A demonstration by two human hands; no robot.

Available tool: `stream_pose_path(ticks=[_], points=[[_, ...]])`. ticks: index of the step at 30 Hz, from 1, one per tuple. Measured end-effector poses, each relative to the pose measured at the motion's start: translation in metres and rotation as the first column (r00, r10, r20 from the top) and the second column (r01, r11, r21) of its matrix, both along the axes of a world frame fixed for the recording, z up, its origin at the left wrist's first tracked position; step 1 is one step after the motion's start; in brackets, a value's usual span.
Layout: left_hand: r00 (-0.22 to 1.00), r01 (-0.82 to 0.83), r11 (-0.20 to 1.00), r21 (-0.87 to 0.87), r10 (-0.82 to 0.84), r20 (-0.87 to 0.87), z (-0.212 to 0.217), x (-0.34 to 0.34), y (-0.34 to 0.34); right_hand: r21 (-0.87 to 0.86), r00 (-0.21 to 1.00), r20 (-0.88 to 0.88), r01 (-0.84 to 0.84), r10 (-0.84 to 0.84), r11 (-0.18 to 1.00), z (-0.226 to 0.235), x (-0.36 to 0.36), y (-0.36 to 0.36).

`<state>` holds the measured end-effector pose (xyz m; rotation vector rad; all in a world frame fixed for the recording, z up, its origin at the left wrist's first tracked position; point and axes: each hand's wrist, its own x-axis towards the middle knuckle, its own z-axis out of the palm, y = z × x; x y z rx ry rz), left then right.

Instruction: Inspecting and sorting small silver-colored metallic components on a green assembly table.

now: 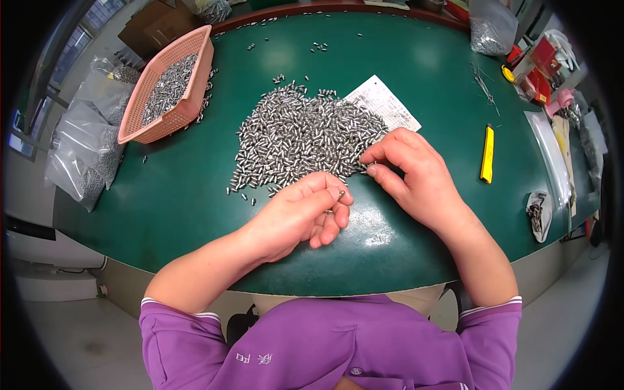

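A wide heap of small silvery metal pins (305,133), short and rounded at the ends, lies on the green table. In front of the heap, my left hand (309,211) is turned partly palm up with its fingers curled. Between its thumb and forefinger a small metal pin (341,194) shows. My right hand (416,175) reaches to the heap's right edge, thumb and forefinger bent toward each other near the pins. Whether a pin sits between those two fingertips is too small to make out.
At the left stands a pink plastic basket (198,84) holding more pins, beside clear bags (88,159) of metal parts. A white card (383,101) lies behind the heap. On the right are a yellow utility knife (487,154), thin wires (482,84) and a small white pouch (539,218).
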<state>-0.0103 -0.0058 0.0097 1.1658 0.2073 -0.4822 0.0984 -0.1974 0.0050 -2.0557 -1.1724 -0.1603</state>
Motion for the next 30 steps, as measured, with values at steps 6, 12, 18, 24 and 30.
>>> stream_pose_path(ticks=[6, 12, 18, 24, 30], points=[[1.000, -0.001, 1.000, -0.025, 0.001, 0.009, 0.0001, -0.0010, 0.0020, -0.102, 0.999, 0.018, 0.043, -0.042, 0.994, 0.0009, -0.0001, -0.0048], [1.000, -0.013, 1.000, 0.022, 0.012, 0.024, 0.0012, -0.0006, -0.0012, -0.136, 0.999, 0.032, 0.013, -0.009, 0.991, -0.0001, -0.0023, -0.0039], [0.999, 0.005, 1.000, 0.024, -0.006, 0.034, -0.0029, -0.0007, -0.0001, -0.102, 0.994, 0.109, 0.009, 0.003, 0.995, -0.0023, -0.0021, 0.0005], [1.000, 0.017, 0.999, 0.043, -0.018, 0.016, -0.0002, 0.0004, -0.0014, -0.165, 0.997, 0.060, -0.029, 0.039, 0.986, 0.0008, -0.0049, -0.0009], [1.000, 0.010, 0.998, 0.065, -0.012, 0.029, -0.0013, -0.0002, -0.0002, -0.130, 0.993, 0.062, -0.091, 0.100, 0.987, 0.0028, -0.0051, 0.0009]])
